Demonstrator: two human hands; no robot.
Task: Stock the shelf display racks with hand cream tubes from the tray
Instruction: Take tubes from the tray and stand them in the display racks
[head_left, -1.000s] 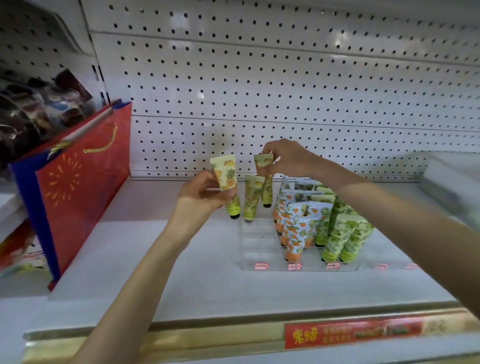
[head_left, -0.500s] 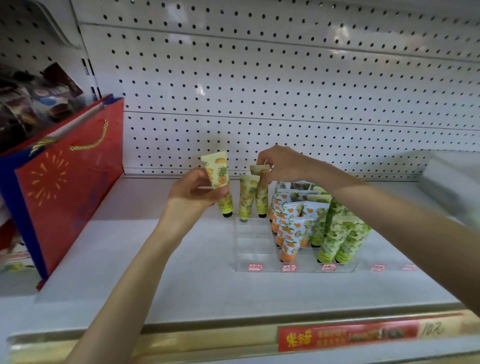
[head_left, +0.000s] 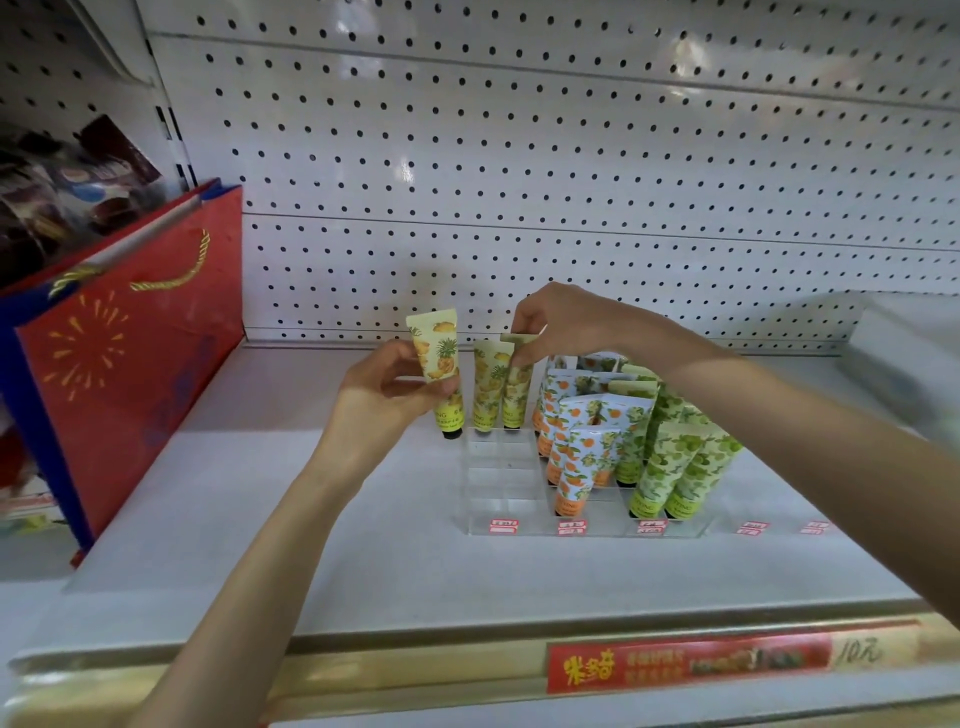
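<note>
Pineapple tube (head_left: 435, 356) gripped in left hand (head_left: 379, 400); right hand (head_left: 566, 322) pinches second tube (head_left: 517, 392), top apparently hidden.

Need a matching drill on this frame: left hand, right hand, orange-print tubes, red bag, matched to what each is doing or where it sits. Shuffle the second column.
Column 1:
1. left hand
2. right hand
3. orange-print tubes
4. red gift bag

Column 2:
a. stands at the left end of the shelf
b. pinches the top of the rightmost pineapple tube, at the back of the clear rack
c. stand in the rack beside the green-print tubes
d. grips the leftmost pineapple tube by its middle

Pairs: 1-d; 2-b; 3-c; 4-a
</note>
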